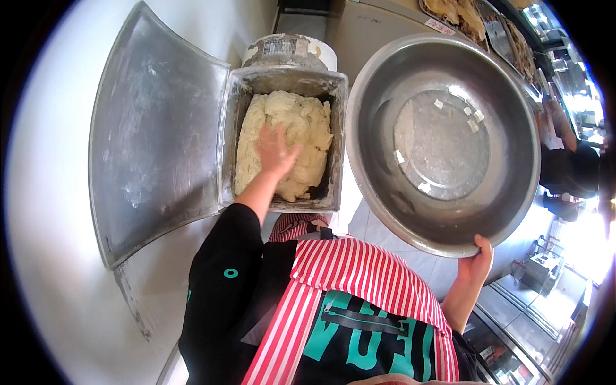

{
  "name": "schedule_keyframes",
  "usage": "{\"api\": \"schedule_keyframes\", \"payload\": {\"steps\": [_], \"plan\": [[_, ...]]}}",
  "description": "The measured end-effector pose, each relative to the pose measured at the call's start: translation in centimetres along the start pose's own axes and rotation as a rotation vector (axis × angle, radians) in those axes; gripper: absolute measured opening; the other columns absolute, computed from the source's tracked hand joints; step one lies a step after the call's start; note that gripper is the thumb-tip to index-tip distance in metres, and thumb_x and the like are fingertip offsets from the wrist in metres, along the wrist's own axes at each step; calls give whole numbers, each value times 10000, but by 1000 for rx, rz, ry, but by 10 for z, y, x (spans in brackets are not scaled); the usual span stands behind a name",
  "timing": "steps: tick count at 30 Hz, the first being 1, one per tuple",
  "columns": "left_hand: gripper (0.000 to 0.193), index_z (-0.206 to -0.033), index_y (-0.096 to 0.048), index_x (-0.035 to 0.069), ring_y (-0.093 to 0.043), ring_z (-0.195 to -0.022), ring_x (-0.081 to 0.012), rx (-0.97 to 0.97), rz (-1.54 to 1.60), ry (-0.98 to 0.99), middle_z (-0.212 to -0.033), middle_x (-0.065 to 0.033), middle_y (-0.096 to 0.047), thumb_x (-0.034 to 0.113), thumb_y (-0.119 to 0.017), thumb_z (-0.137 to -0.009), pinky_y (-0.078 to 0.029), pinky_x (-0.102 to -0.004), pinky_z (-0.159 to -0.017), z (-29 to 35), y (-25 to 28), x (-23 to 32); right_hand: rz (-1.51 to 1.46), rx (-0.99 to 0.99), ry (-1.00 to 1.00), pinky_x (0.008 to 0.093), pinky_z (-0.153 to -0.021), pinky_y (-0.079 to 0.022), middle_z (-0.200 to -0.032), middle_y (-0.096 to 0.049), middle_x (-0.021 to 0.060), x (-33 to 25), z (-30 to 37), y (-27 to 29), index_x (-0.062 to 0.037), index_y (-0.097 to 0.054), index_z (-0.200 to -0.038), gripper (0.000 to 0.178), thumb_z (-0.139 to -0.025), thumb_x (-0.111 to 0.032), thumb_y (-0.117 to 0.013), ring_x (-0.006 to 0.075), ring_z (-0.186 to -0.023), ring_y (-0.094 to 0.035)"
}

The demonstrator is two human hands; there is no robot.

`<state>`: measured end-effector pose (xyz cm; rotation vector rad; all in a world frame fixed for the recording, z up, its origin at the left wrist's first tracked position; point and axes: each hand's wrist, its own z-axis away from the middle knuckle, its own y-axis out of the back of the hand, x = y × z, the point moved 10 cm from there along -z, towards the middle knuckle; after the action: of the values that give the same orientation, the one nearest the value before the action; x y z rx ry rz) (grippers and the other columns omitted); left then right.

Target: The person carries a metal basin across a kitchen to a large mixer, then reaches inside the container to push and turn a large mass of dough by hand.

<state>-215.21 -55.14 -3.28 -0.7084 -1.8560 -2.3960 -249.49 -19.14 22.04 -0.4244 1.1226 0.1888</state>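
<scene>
A large mass of pale dough (312,128) fills much of a floury rectangular metal bin (340,151). My left hand (276,151) is over the dough with its fingers spread, and it seems to touch the surface. At the right, my right hand (476,258) grips the rim of a big round steel basin (378,186). Its thumb lies over the near edge, while the fingers are partly hidden below. Inside the basin are only a few small whitish patches, perhaps light reflections.
The bin's wide metal lid (157,135) stands swung out to the left, close to a white wall (58,186). Behind the bin is a round whitish housing (317,50). Trays of brown food (457,16) sit at the far right, with another person (568,160) beyond the basin.
</scene>
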Motion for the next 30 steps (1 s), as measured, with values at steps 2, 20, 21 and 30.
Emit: {"api": "schedule_keyframes", "payload": {"steps": [2, 20, 21, 30], "plan": [[840, -1422, -150, 97, -128, -1347, -368, -135, 55, -130, -1447, -237, -132, 494, -555, -802, -120, -516, -1067, 4, -29, 56, 14, 0, -24, 366, -840, -465, -1016, -585, 142, 2, -1, -2, 80, -514, -1087, 372, -719, 28, -509, 256, -943, -573], [877, -1391, -250, 149, -134, -1320, -415, -34, 15, -51, -1431, -231, -159, 409, -705, -687, -216, -514, -1026, -109, -49, 85, 97, 47, 40, 382, -942, -408, -1116, -567, 149, -3, 3, 3, 76, -490, -1138, 404, -743, -2, -523, 269, -1036, -545], [851, -1381, -279, 163, -130, -1317, -425, -83, -23, -38, -1431, -229, -155, 401, -709, -686, -221, -521, -1020, -103, -52, 83, 99, 46, 34, 382, -943, -407, -1118, -566, 149, -3, 3, 2, 75, -490, -1139, 404, -744, -2, -523, 268, -1038, -545], [397, -1036, -523, 146, -410, -1098, -389, -90, 117, 142, -1184, -173, -408, 165, -665, -665, -443, -449, -801, -82, -4, 30, 41, 40, 14, 375, -858, -457, -1042, -585, 120, 1, 3, 4, 44, -507, -1133, 422, -713, 16, -530, 255, -966, -570]]}}
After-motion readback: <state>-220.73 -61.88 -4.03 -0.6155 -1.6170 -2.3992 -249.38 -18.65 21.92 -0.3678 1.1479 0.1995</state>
